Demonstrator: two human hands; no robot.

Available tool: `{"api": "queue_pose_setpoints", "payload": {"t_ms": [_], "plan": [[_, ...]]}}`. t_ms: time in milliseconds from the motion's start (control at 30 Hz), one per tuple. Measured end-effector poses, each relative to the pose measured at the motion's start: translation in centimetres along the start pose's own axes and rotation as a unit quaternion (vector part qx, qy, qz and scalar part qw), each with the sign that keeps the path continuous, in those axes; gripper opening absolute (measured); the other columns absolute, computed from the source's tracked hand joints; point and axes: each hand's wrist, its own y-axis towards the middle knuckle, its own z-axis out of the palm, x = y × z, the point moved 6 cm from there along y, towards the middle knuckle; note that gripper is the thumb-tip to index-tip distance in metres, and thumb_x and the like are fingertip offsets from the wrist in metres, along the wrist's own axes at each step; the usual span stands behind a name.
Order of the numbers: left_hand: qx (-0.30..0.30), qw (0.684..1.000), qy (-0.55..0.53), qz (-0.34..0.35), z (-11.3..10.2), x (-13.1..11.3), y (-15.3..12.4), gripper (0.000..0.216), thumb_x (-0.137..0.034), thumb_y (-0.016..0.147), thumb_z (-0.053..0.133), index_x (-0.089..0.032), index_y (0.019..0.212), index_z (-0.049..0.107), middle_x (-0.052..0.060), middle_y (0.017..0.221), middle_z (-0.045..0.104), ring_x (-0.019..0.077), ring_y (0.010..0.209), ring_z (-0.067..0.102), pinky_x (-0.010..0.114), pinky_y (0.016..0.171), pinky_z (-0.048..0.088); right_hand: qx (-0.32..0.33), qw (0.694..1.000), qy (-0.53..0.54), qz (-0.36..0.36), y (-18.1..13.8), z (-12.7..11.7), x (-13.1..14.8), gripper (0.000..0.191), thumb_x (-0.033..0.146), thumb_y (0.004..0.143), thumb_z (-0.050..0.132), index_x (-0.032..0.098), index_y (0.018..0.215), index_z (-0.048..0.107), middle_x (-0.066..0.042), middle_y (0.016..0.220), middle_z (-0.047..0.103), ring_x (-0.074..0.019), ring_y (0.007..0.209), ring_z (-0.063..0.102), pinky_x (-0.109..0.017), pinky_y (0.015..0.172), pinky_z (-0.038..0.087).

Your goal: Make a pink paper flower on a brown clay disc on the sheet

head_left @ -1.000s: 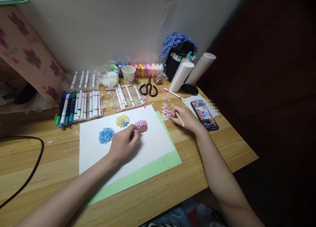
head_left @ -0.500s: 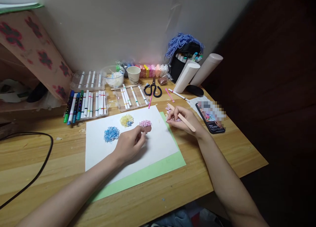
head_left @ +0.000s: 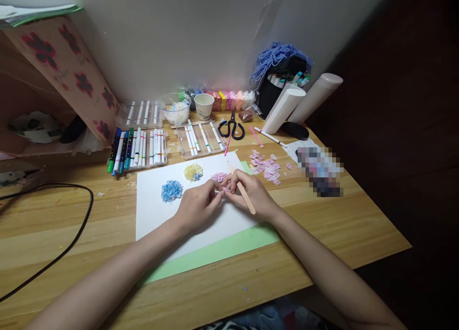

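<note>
A white sheet [head_left: 158, 210] lies on a green sheet [head_left: 222, 248] on the wooden desk. On it sit a blue tuft [head_left: 171, 191], a yellow tuft [head_left: 193, 171] and a pink tuft [head_left: 218, 177]. My left hand [head_left: 198, 206] is curled, its fingertips pinched beside the pink tuft. My right hand [head_left: 251, 196] meets it fingertip to fingertip and grips a wooden stick [head_left: 243, 192]. A small pink scrap shows between the fingertips. A pile of pink paper scraps [head_left: 266, 165] lies to the right of the sheets.
Trays of markers [head_left: 138, 147] and pens [head_left: 201, 138], black scissors [head_left: 232, 126], a paper cup [head_left: 204, 105], a clear bowl [head_left: 175, 109], coloured clay packs [head_left: 233, 99], two white rolls [head_left: 301, 103], a phone [head_left: 321, 170] and a black cable [head_left: 60, 244] surround the sheets.
My right hand came left from the pink scrap pile to the pink tuft, carrying the stick, and now meets my left hand. The view shifted so everything sits further right.
</note>
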Motion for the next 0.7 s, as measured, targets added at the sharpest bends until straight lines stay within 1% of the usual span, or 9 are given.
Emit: {"api": "queue_pose_setpoints", "payload": {"t_ms": [100, 233, 333, 467, 567, 700], "plan": [[-0.012, 1.0, 0.0, -0.013, -0.1, 0.2, 0.0, 0.016, -0.031, 0.091, 0.047, -0.018, 0.091, 0.056, -0.004, 0.061, 0.057, 0.0096, 0.051, 0.047, 0.022, 0.054, 0.034, -0.002, 1.0, -0.006, -0.009, 0.0, 0.1, -0.1, 0.019, 0.016, 0.079, 0.063, 0.022, 0.077, 0.045, -0.002, 0.088, 0.062, -0.0172, 0.088, 0.062, -0.031, 0.076, 0.046], [-0.029, 0.998, -0.014, -0.052, -0.4, 0.7, 0.1, 0.017, -0.033, 0.09, 0.049, -0.018, 0.092, 0.055, -0.004, 0.061, 0.055, 0.0103, 0.053, 0.047, 0.022, 0.055, 0.033, -0.004, 1.0, -0.003, -0.01, -0.1, 0.1, -0.3, 0.019, 0.015, 0.078, 0.064, 0.022, 0.078, 0.046, -0.002, 0.088, 0.062, -0.0179, 0.089, 0.062, -0.03, 0.075, 0.046], [-0.004, 0.997, -0.046, -0.065, -0.2, 0.9, 0.3, 0.018, -0.035, 0.09, 0.048, -0.018, 0.091, 0.056, -0.004, 0.06, 0.055, 0.011, 0.055, 0.048, 0.023, 0.056, 0.034, -0.002, 1.0, 0.002, -0.014, -0.1, 0.1, -0.2, 0.02, 0.013, 0.078, 0.064, 0.022, 0.078, 0.046, -0.002, 0.088, 0.061, -0.0169, 0.087, 0.061, -0.029, 0.075, 0.045], [0.019, 0.995, -0.074, -0.059, -0.1, 0.9, 0.3, 0.019, -0.034, 0.09, 0.049, -0.018, 0.088, 0.059, -0.004, 0.059, 0.054, 0.011, 0.055, 0.046, 0.023, 0.057, 0.033, -0.011, 1.0, 0.007, -0.009, -0.1, 0.1, -0.1, 0.021, 0.013, 0.077, 0.064, 0.021, 0.077, 0.046, -0.002, 0.09, 0.062, -0.0158, 0.084, 0.061, -0.029, 0.075, 0.045], [0.02, 0.997, -0.059, -0.055, 0.0, 0.8, 0.1, 0.019, -0.033, 0.09, 0.048, -0.018, 0.088, 0.06, -0.003, 0.06, 0.054, 0.0107, 0.055, 0.045, 0.023, 0.056, 0.032, -0.01, 1.0, 0.013, -0.001, -0.1, 0.1, -0.1, 0.019, 0.016, 0.078, 0.065, 0.021, 0.077, 0.047, -0.002, 0.091, 0.062, -0.0155, 0.083, 0.061, -0.029, 0.076, 0.045], [-0.008, 0.995, -0.038, -0.087, -0.2, 1.1, -0.2, 0.018, -0.032, 0.088, 0.05, -0.018, 0.084, 0.059, -0.004, 0.058, 0.053, 0.0101, 0.053, 0.045, 0.023, 0.055, 0.032, -0.02, 0.999, 0.035, 0.031, 0.0, -0.3, -0.4, 0.02, 0.028, 0.079, 0.068, 0.021, 0.079, 0.05, -0.002, 0.091, 0.064, -0.0153, 0.082, 0.062, -0.029, 0.075, 0.046]]}}
